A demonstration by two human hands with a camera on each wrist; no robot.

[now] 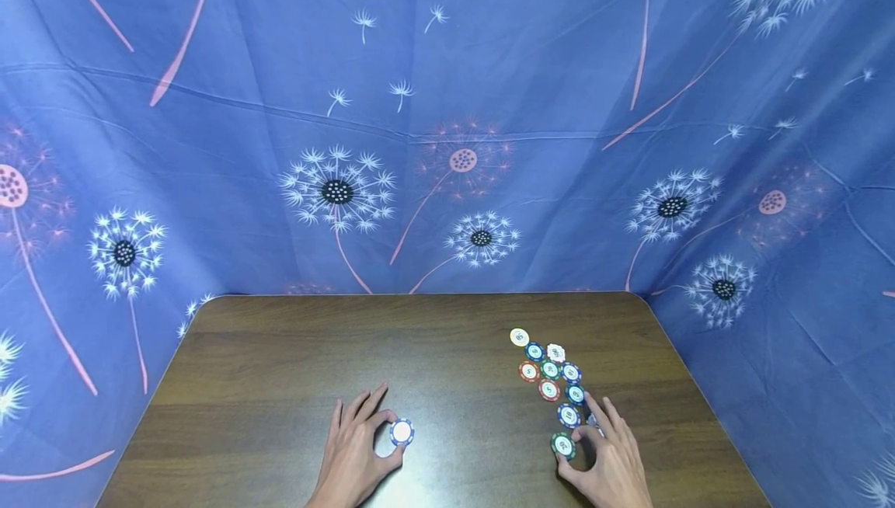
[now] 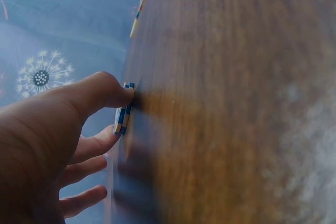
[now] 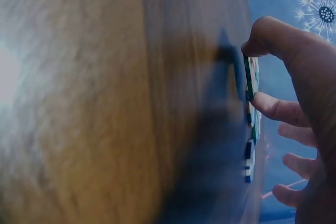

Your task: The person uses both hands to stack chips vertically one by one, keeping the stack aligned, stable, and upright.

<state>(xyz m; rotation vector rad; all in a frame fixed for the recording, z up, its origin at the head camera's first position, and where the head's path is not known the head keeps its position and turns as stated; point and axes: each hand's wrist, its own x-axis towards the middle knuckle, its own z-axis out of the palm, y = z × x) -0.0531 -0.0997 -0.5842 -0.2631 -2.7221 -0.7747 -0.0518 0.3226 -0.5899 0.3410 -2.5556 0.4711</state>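
Pinches a blue-and-white chip (image 1: 402, 432) between thumb and forefinger of the left hand (image 1: 353, 446), at that hand's right; likewise pinches a green chip (image 1: 562, 446) with the right hand (image 1: 611, 460), at its left, on the near side of a chip cluster (image 1: 549, 369). Between both hands, a broad run of bench (image 1: 482, 415); well apart from both, its left, right and far edges.

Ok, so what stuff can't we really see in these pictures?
- Head view: the right hand covers most of at least one chip.
- Head view: writing on the yellow-edged chip is too small to read.
- Head view: the near edge of the table is cut off by the picture's bottom.
- Left wrist view: the row of chips shows only sideways, hiding its faces, and the top edge cuts it off.
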